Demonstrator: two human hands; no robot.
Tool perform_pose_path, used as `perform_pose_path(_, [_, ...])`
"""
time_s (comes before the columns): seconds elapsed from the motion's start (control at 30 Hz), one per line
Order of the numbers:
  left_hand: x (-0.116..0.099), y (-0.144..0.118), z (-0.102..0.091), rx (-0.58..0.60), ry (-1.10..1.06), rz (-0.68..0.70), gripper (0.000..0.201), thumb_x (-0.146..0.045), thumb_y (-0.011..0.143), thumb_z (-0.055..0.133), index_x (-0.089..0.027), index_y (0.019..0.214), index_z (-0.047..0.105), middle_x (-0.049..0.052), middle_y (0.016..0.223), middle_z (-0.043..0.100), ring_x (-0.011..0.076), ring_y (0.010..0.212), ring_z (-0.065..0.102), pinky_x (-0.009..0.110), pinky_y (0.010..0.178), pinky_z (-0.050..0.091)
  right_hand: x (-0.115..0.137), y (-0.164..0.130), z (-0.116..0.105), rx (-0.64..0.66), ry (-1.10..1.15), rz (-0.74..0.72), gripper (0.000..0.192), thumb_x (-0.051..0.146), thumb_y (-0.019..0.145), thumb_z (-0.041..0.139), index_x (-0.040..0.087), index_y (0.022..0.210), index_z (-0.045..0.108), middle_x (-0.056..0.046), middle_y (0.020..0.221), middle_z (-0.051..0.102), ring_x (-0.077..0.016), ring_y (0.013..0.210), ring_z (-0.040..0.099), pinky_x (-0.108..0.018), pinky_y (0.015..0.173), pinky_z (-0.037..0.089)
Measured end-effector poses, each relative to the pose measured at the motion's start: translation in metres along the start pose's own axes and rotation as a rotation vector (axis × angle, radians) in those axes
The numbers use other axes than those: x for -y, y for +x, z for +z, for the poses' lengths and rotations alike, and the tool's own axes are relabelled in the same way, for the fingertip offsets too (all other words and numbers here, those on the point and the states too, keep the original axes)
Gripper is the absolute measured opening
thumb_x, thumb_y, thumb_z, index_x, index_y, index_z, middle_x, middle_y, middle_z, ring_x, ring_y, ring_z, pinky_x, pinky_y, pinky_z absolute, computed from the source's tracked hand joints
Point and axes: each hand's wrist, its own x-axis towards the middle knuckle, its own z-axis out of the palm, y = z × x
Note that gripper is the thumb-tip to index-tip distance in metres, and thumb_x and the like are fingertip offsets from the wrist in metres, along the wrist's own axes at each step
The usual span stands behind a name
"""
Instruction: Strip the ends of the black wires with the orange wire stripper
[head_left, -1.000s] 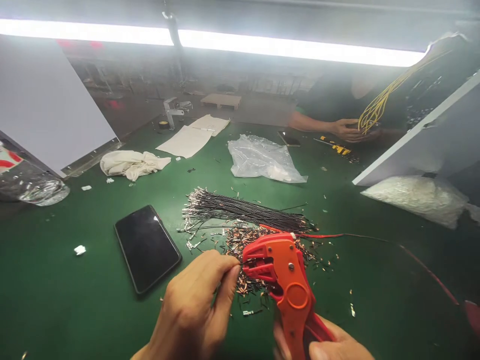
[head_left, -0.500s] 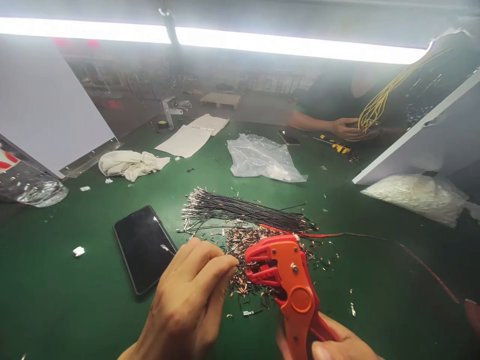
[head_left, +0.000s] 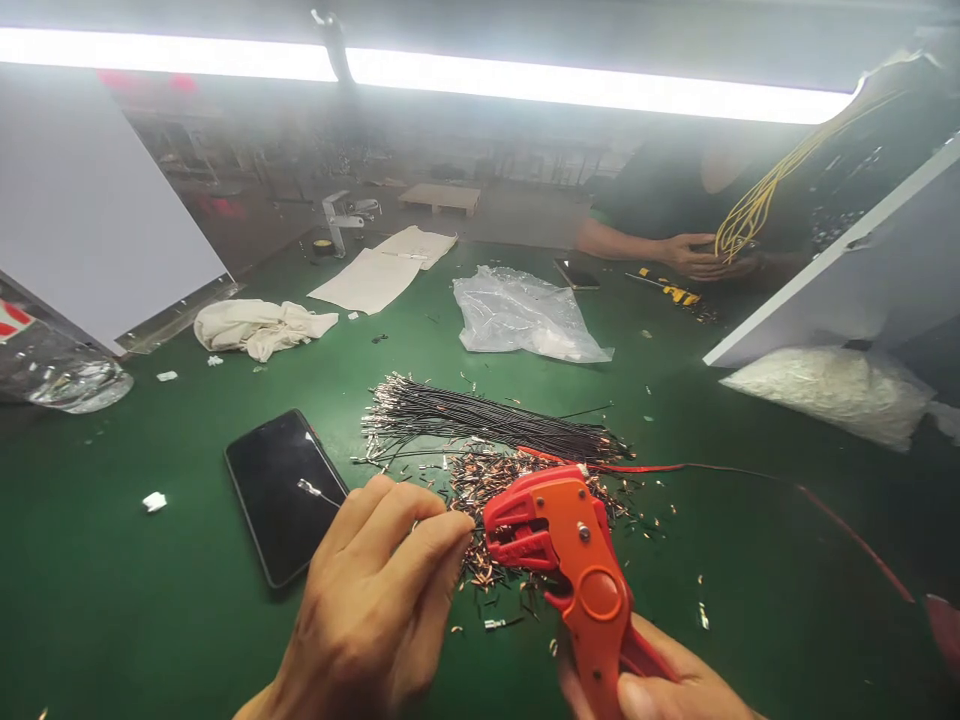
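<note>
- Left hand (head_left: 379,590) pinches 1 wire (head_left: 479,530) at the mouth of the stripper (head_left: 589,550).
- Right hand (head_left: 675,675) curls round its handle.
- Bottle (head_left: 71,372): red-and-white label (head_left: 13,322), cut off, unreadable.

Lighting: a long, white tube-type lamp (head_left: 600,88) runs across the view in two lit lengths, parted by a dark, upright bracket (head_left: 339,50). Glare is strong; the grey area above is hazy.

Furniture: a broad bench (head_left: 135,590) with a smooth, green top, bright near the middle and darker towards the right edge.

Partitions: a flat, pale grey panel (head_left: 90,200) stands at left; a second pale grey panel with a white edge (head_left: 832,305) stands at right.

Beyond the bench: a dull grey-brown floor (head_left: 525,222) bearing a low, light-brown, pallet-like platform (head_left: 442,196). Rear area dim; upright shapes there are too blurred to identify. Reddish patches (head_left: 223,207) show at rear left.
</note>
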Motion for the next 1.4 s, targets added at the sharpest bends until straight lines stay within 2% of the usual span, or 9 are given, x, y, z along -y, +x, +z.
perform_pose_path(0.1, [0.0,0.0,-0.001,0.002,0.018,0.012,0.022,0.001,0.085,0.062,-0.014,0.101,0.062,0.004,0.088,0.059,0.0145,0.08,0.047,0.03,0.069,0.042,-0.003,-0.002,-0.001,-0.045,-0.031,0.046,0.043,0.054,0.086,0.064,0.011,0.083,0.063,0.002,0.065,0.043,-0.0069,0.053,0.034,-0.018,0.046,0.027])
perform_pose_path(0.27, [-0.003,0.001,-0.001,-0.022,0.029,0.003,0.021,0.001,0.085,0.059,-0.014,0.098,0.063,0.003,0.085,0.058,0.0145,0.077,0.046,0.03,0.067,0.04,-0.003,-0.004,0.002,-0.114,-0.077,0.116,0.051,0.062,0.083,0.066,0.011,0.085,0.063,0.001,0.068,0.049,-0.009,0.058,0.038,-0.022,0.052,0.03])
perform_pose_path(0.47, [-0.003,0.0,0.001,-0.018,0.049,0.03,0.024,0.003,0.084,0.06,-0.014,0.101,0.063,0.004,0.087,0.06,0.0152,0.078,0.048,0.03,0.067,0.04,-0.005,-0.005,0.002,-0.095,-0.048,0.131,0.045,0.056,0.085,0.066,0.011,0.089,0.062,0.002,0.07,0.045,-0.0076,0.058,0.035,-0.021,0.053,0.028])
perform_pose_path(0.67, [-0.002,0.0,0.001,-0.028,0.062,0.043,0.023,0.003,0.083,0.06,-0.012,0.101,0.063,0.005,0.087,0.059,0.015,0.079,0.047,0.03,0.067,0.039,-0.005,-0.006,0.002,-0.05,-0.005,0.082,0.049,0.059,0.084,0.064,0.011,0.093,0.062,0.003,0.07,0.039,-0.0071,0.055,0.032,-0.018,0.047,0.027])
perform_pose_path(0.9, [0.0,0.0,-0.002,0.005,0.067,0.061,0.025,0.004,0.083,0.06,-0.013,0.101,0.063,0.004,0.088,0.059,0.0148,0.079,0.046,0.03,0.067,0.038,-0.004,-0.006,0.005,-0.091,0.062,0.089,0.043,0.052,0.085,0.068,0.01,0.095,0.062,0.002,0.07,0.04,-0.0073,0.056,0.033,-0.018,0.049,0.028])
perform_pose_path(1.03, [-0.001,0.0,-0.003,-0.008,0.068,0.055,0.024,0.005,0.082,0.061,-0.013,0.099,0.063,0.004,0.087,0.06,0.015,0.078,0.047,0.03,0.068,0.04,-0.001,-0.007,0.005,-0.084,0.001,0.118,0.044,0.055,0.085,0.067,0.011,0.088,0.061,0.003,0.069,0.041,-0.0074,0.057,0.033,-0.02,0.05,0.026])
perform_pose_path(1.17, [0.0,-0.001,-0.003,0.005,0.082,0.055,0.026,0.003,0.082,0.061,-0.015,0.102,0.062,0.004,0.088,0.061,0.0154,0.079,0.048,0.03,0.069,0.041,0.0,-0.011,0.003,-0.164,-0.052,0.173,0.045,0.056,0.085,0.067,0.012,0.09,0.061,0.002,0.071,0.046,-0.0086,0.061,0.036,-0.022,0.054,0.027])
perform_pose_path(1.3, [0.001,-0.002,-0.003,0.021,0.106,0.045,0.026,0.0,0.083,0.062,-0.017,0.102,0.063,0.003,0.088,0.062,0.0152,0.078,0.049,0.03,0.068,0.042,-0.005,-0.01,0.0,-0.113,-0.082,0.13,0.052,0.063,0.083,0.065,0.012,0.086,0.06,0.002,0.069,0.046,-0.0084,0.058,0.036,-0.023,0.052,0.026])
perform_pose_path(1.4, [0.0,-0.002,-0.002,-0.018,0.117,0.026,0.023,-0.002,0.084,0.061,-0.018,0.1,0.064,0.003,0.087,0.063,0.0148,0.077,0.05,0.03,0.069,0.042,-0.009,-0.011,0.0,-0.129,-0.073,0.113,0.056,0.067,0.079,0.066,0.013,0.09,0.058,0.001,0.071,0.047,-0.0087,0.058,0.038,-0.023,0.052,0.029])
